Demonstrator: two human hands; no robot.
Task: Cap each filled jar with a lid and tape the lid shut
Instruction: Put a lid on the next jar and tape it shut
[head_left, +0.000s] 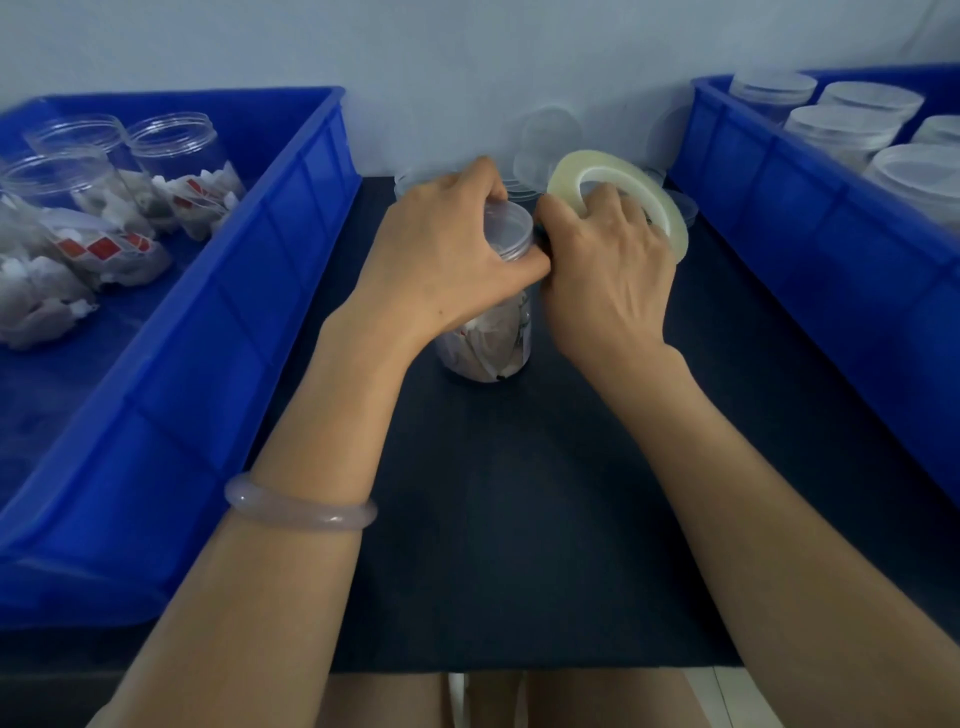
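Observation:
A clear plastic jar (491, 345) filled with sachets stands upright on the dark mat (519, 493), with a translucent lid (511, 228) on top. My left hand (441, 254) grips the jar at the lid, thumb pressed against its right side. Beside it my right hand (605, 280) holds a roll of clear tape (623, 192), fingers hooked through its core, right next to the lid. The tape strip itself is too faint to make out.
A blue bin (234, 291) on the left holds several open, filled jars (171, 171). On the right, another blue bin (779, 208) contains several capped jars (841, 130). Loose lids (550, 140) lie at the back of the mat by the wall.

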